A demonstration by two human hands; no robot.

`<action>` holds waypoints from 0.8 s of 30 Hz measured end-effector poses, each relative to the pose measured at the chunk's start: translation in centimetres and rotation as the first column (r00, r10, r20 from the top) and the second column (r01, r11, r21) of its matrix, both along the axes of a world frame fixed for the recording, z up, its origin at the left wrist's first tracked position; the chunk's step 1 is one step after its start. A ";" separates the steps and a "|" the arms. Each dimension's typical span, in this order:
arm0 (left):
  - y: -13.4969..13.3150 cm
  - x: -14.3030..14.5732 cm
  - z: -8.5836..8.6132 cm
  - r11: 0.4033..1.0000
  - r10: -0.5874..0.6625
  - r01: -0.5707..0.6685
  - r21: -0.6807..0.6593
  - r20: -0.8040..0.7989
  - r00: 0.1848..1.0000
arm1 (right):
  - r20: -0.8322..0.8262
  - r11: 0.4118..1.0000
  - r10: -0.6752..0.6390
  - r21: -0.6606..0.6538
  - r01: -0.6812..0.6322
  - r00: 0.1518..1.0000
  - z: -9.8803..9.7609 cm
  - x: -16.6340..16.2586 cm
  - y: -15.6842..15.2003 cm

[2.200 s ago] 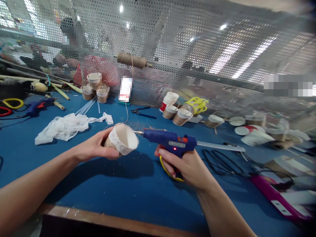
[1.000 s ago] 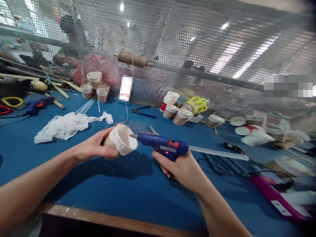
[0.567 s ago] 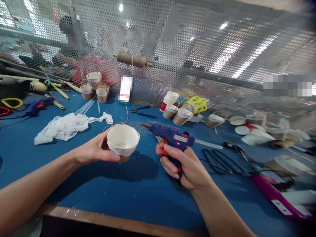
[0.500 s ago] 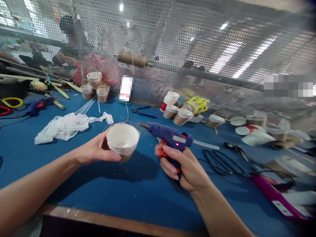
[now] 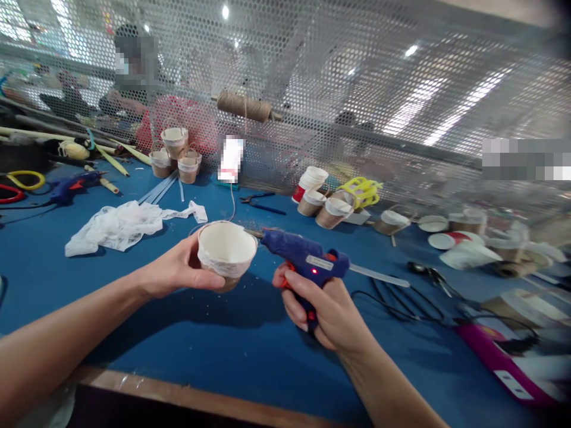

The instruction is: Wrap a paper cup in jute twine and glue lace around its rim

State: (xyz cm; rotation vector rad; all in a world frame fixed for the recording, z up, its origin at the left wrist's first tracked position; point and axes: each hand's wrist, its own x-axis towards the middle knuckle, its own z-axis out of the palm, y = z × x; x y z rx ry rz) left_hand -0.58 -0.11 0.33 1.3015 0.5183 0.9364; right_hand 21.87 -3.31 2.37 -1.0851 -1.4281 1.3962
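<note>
My left hand is closed round the side of a paper cup, white inside, with brown wrapping and a white lace band below its rim. The cup is tilted a little, its mouth towards me. My right hand grips a blue hot glue gun with its fingers at the orange trigger; a red light glows on its side. A clear glue stick pokes out of its back. The gun's nozzle is at the cup's right rim, partly behind it; whether they touch I cannot tell. A thin twine runs behind the cup.
White lace lies left on the blue table. Behind are pliers, finished small buckets and a phone. A twine spool hangs on the perforated screen. Right are cups, a cable and a purple power strip.
The glue gun has moved left, bringing its nozzle from a gap beside the cup to the cup's rim. My left hand still holds the cup.
</note>
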 end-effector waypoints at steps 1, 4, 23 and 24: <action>0.0 0.0 0.1 1.000 0.002 -0.002 -0.014 -0.001 1.000 | 0.080 0.998 -0.015 0.057 0.010 0.997 0.0 0.1 0.0; 0.1 -0.1 0.2 0.999 0.035 -0.036 -0.026 -0.034 0.999 | 0.315 0.975 -0.126 0.214 0.059 0.941 0.0 0.4 0.1; 0.5 -0.6 0.6 0.995 0.090 -0.074 0.067 -0.293 0.952 | 0.571 0.972 -0.158 0.233 0.025 0.805 1.0 1.5 0.3; 0.5 -0.6 0.7 0.996 0.081 -0.064 0.067 -0.294 0.952 | 0.578 0.973 -0.155 0.230 0.023 0.801 1.0 1.5 0.4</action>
